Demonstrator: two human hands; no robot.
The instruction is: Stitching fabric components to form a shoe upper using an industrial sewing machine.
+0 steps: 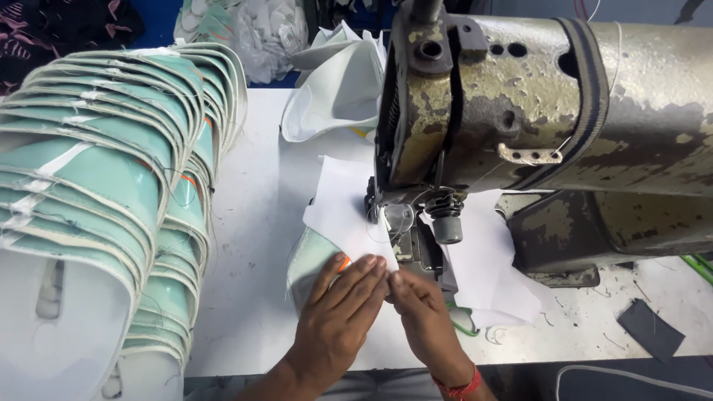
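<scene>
My left hand [338, 312] presses flat on a white fabric sheet [343, 208] laid over a mint-green shoe upper piece [312, 260] with an orange spot. My right hand [425, 308] pinches the near corner of the same white sheet, fingertips meeting those of the left hand. Both hands sit just in front of the presser foot and needle area [405, 223] of a worn, paint-chipped industrial sewing machine [557, 111]. A red thread band circles my right wrist.
A tall curved stack of mint-green and white shoe upper pieces [111, 193] fills the left side. A pile of white curved pieces [334, 89] lies behind the machine head. A dark grey patch [650, 327] and thread scraps lie on the white table [252, 223] at right.
</scene>
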